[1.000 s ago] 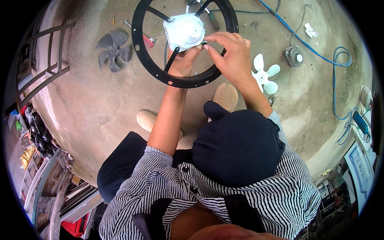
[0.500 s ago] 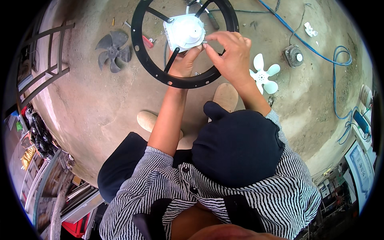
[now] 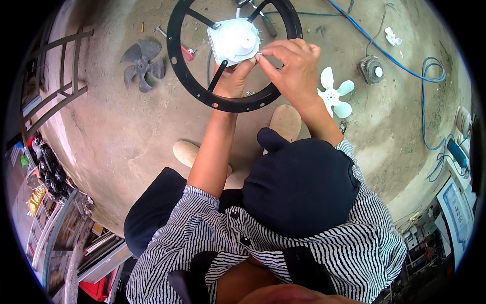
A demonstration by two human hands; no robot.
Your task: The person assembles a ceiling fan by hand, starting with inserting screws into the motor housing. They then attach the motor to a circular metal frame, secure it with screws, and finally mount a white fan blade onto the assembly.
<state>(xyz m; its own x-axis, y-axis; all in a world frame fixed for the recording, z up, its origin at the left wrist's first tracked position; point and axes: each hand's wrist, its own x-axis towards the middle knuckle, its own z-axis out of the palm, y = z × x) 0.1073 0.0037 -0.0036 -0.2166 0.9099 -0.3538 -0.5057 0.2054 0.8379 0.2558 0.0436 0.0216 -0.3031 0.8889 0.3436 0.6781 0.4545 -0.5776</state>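
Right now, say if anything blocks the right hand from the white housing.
Nothing visible: the right hand lies over the black ring, pinching a small shiny piece at the edge of the white housing.

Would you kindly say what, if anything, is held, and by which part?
The left hand grips the white housing by its near edge; the right hand apparently pinches a metallic piece, exact spot unclear.

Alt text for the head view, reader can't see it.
A person's left hand holds a white housing mounted inside a black ring frame, while the right hand pinches a small, thin piece at the housing's near right edge. On the floor lie a dark fan wheel at left, a white fan wheel and dark motor-like unit at right, and a blue cable.
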